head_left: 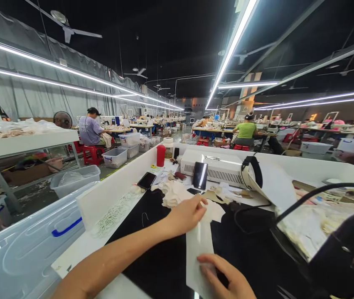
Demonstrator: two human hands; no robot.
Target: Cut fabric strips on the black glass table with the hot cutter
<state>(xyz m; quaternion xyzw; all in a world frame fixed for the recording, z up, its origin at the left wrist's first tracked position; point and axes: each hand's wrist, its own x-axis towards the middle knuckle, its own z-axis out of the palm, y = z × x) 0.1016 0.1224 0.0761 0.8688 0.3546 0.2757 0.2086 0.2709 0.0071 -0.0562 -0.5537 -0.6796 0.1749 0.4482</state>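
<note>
A pale, glossy strip (198, 245) lies lengthwise on the black work surface (161, 257) in front of me. My left hand (187, 214) reaches across to its far end, fingers curled down at a cream fabric piece (216, 211); the fingertips are partly hidden. At the strip's near end is my right hand (228, 276), its thumb and forefinger apart and resting on the strip near its right edge. Just beyond my left hand sits a stack of cream fabric pieces (172, 193).
A dark phone (146, 180), a tablet-like device (200, 175), a red cup (161, 155) and a white vented machine (216, 164) stand behind. Pale cords (117, 214) lie left. A black cable (320, 191) arches at right. Co-workers sit farther off.
</note>
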